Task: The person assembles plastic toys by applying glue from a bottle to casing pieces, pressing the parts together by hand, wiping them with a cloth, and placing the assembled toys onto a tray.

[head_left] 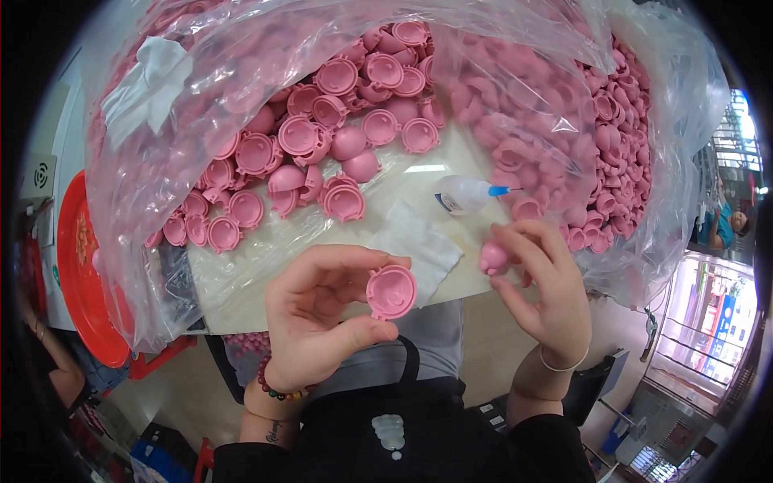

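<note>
Though pinched, pink shell [391, 291] beyond grip

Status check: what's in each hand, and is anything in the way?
Left hand grips a pink round shell. Right hand pinches a small pink piece. Glue bottle and white cloth lie just beyond; nothing between the hands.

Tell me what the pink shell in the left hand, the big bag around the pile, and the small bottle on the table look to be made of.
Pink shell: apparently moulded plastic, smooth and slightly glossy, with crisp raised rims.
Bag: thin clear plastic film, judging by its wrinkles, glare and the see-through view of the pieces inside.
Bottle: likely soft translucent plastic, milky white, with a blue nozzle.
</note>
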`<control>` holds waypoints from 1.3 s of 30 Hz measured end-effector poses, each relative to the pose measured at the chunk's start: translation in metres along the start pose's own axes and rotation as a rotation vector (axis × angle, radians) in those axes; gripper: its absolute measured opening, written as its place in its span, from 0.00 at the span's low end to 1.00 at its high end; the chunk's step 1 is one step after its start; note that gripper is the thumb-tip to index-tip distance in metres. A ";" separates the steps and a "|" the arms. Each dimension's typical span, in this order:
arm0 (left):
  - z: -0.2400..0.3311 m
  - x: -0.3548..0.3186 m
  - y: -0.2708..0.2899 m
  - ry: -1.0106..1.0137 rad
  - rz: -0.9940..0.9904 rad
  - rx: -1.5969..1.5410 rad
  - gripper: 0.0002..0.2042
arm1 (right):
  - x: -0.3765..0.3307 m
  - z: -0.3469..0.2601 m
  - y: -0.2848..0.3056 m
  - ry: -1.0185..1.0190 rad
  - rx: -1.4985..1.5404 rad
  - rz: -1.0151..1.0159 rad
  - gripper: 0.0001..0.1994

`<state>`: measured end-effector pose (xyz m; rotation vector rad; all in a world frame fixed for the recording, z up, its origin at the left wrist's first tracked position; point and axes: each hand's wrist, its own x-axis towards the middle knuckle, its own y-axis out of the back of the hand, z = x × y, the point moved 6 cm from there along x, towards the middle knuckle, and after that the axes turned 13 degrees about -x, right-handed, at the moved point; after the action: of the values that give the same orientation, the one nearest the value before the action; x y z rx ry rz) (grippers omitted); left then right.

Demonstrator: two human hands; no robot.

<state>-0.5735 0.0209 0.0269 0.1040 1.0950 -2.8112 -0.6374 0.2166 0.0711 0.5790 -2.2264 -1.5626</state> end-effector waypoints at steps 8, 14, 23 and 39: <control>-0.001 0.001 -0.003 -0.028 -0.103 -0.055 0.24 | 0.002 -0.008 0.002 -0.017 0.045 0.015 0.16; -0.008 0.001 -0.009 0.004 -0.143 0.012 0.26 | 0.015 -0.049 0.005 0.213 0.327 0.239 0.24; -0.009 0.001 -0.007 0.013 -0.163 0.027 0.23 | 0.021 -0.049 -0.008 0.235 0.490 0.148 0.23; -0.009 0.003 -0.010 0.032 -0.184 0.063 0.22 | 0.019 -0.052 -0.006 0.335 0.379 0.179 0.19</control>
<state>-0.5774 0.0338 0.0263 0.0574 1.0742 -3.0175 -0.6267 0.1635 0.0832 0.6671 -2.2443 -0.8857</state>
